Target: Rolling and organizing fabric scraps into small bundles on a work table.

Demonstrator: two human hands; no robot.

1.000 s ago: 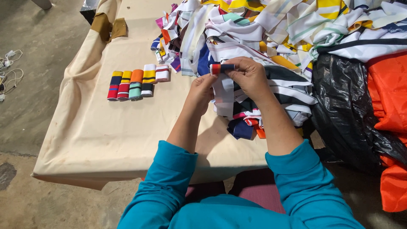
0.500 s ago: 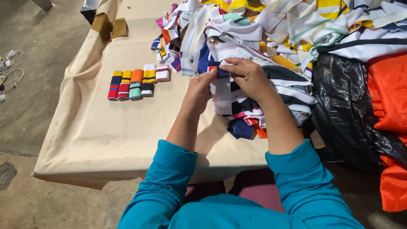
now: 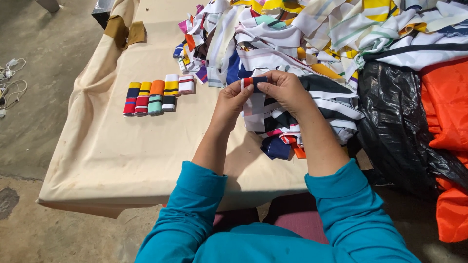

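Striped fabric strip point(image 3: 254, 100), pinched at its top end between left hand point(image 3: 234, 100) and right hand point(image 3: 285, 90), hangs above the table's point(image 3: 161, 146) far right edge beside the strip pile point(image 3: 312, 34), probably so it folds evenly.

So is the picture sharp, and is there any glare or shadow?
Head view: mostly sharp and evenly lit; the left hand and right hand on the striped strip are crisp; soft arm shadows fall on the tablecloth; the black plastic bag shows glare.

Our left hand point(image 3: 233, 101) and right hand point(image 3: 285, 90) meet at twelve o'clock (fingertips pinched together), forearms converging.
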